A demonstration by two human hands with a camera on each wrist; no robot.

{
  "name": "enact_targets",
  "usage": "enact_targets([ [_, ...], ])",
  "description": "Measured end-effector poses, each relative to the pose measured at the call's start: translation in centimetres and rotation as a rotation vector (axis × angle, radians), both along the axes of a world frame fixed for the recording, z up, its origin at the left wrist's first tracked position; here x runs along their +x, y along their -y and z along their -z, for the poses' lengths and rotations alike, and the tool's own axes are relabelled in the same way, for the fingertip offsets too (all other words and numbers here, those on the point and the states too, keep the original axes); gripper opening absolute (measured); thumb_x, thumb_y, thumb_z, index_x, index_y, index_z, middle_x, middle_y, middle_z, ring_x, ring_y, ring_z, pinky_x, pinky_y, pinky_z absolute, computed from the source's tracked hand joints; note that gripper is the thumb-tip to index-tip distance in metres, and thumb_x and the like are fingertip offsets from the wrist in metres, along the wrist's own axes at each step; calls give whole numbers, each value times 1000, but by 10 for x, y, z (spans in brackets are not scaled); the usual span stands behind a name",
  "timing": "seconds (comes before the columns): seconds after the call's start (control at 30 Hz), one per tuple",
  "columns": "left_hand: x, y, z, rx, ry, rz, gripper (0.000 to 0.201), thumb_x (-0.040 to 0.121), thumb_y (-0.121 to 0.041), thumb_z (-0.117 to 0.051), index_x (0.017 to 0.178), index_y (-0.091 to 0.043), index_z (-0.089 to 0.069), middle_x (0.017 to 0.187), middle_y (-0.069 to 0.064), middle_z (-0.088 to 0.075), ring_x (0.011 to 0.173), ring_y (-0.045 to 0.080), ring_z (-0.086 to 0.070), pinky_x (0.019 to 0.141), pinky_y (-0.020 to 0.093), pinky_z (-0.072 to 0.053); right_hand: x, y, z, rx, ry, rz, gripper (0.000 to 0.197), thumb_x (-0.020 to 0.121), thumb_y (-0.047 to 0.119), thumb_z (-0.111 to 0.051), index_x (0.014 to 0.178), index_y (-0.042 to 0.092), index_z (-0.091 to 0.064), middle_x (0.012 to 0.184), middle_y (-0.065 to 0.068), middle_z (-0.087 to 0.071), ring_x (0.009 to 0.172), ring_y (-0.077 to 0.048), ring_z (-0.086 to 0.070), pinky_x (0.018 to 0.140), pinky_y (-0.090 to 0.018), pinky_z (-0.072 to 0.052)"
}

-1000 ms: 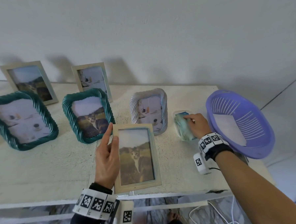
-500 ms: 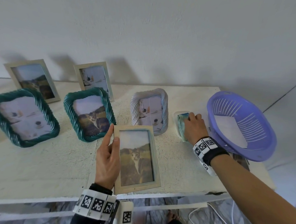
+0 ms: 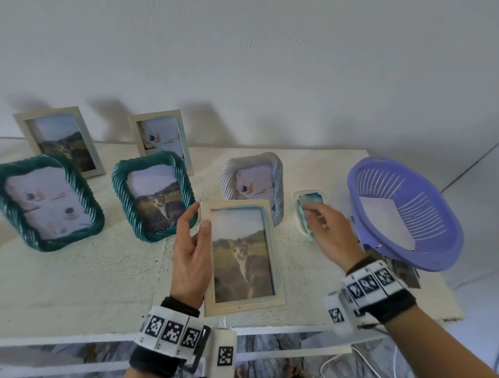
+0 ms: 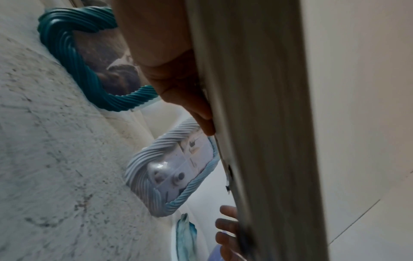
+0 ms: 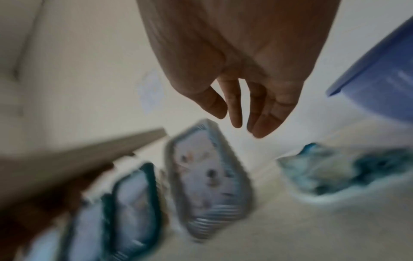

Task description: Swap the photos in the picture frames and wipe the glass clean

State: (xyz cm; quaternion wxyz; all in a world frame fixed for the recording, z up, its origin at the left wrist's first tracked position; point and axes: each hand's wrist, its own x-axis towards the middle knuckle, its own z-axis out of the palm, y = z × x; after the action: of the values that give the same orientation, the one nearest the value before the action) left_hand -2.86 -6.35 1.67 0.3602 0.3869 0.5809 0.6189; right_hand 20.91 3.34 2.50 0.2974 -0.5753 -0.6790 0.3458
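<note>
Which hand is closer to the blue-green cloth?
Right. The right hand hovers open just beside the cloth in its white dish. The left hand is farther away, holding the wooden frame.

Two teal rope-twist frames [image 3: 45, 202] [image 3: 155, 196], a pale blue ribbed frame [image 3: 254, 185] and three plain beige frames [image 3: 241, 257]. Slotted lilac basket [image 3: 402, 212]; blue-green mottled cloth [image 3: 308, 211]. Black-and-white checked wristbands [image 3: 172, 330].

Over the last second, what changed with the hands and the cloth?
The right hand let go of the cloth and pulled back from it, fingers relaxed and empty. The cloth stays in its white dish. The left hand keeps gripping the wooden frame upright; standing frames and purple basket unchanged.
</note>
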Motion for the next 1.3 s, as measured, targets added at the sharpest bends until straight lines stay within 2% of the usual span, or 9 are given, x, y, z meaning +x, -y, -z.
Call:
enact_targets([
  [0.13,8,-7,-17,-48,137,3,15,104,-21,-46,116,-29,-48,74,9,-66,67,24,-59,65,40,-51,-26,50,-23,-619,-752,-126,38,98,34,-47,115,6,-66,95,-15,-69,78,-24,-66,70,-37,-53],
  [0.27,15,-12,-22,-123,213,114,39,97,-34,-58,130,-19,-45,87,-2,-74,81,14,-70,78,38,-59,-36,63,-29,-589,-1001,-52,37,92,29,-54,113,-1,-57,100,-24,-59,90,-34,-61,80,-42,-52],
  [0.4,24,-9,-27,-265,82,352,93,69,-74,-66,147,-34,-34,136,-3,-53,112,9,-59,93,33,-52,-40,69,-38,-387,-880,-118,34,94,33,-50,116,9,-57,103,-17,-64,89,-29,-63,74,-42,-54],
  [0.5,33,-5,-36,-255,174,487,65,76,-72,-61,132,-43,-46,126,-9,-61,107,3,-64,86,28,-55,-50,79,-41,-252,-742,-266,28,100,26,-46,123,16,-60,107,-11,-67,88,-26,-67,71,-45,-57],
  [0.63,35,0,-41,-211,456,571,94,70,-73,-68,138,-11,-50,130,17,-63,121,33,-60,101,52,-48,-59,87,-34,31,-396,-338,41,96,20,-61,135,26,-50,108,1,-60,91,-21,-64,74,-32,-57],
  [0.77,31,1,-44,-211,441,556,88,68,-71,-61,125,-4,-58,103,13,-67,101,25,-67,87,37,-56,-55,84,-29,130,-243,-309,53,90,33,-67,138,29,-45,103,6,-57,82,-17,-62,71,-31,-56],
  [1.0,26,1,-40,-261,245,456,107,50,-88,-67,137,-27,-53,127,-4,-65,116,18,-61,92,44,-50,-34,71,-40,418,102,-265,40,82,45,-62,116,23,-63,79,16,-51,63,-8,-51,56,-30,-48],
  [1.13,29,0,-43,-250,184,414,96,62,-74,-63,145,-31,-44,130,-13,-61,108,-5,-61,100,42,-48,-27,69,-45,543,427,-173,33,88,50,-53,105,27,-69,55,13,-55,49,-7,-53,46,-29,-46],
  [1.3,36,1,-47,-250,33,382,114,57,-78,-67,154,-34,-25,144,-7,-49,125,7,-53,102,37,-47,-37,89,-54,-135,-347,-134,24,102,28,-49,113,22,-70,77,-5,-75,55,-25,-70,53,-32,-52],
])
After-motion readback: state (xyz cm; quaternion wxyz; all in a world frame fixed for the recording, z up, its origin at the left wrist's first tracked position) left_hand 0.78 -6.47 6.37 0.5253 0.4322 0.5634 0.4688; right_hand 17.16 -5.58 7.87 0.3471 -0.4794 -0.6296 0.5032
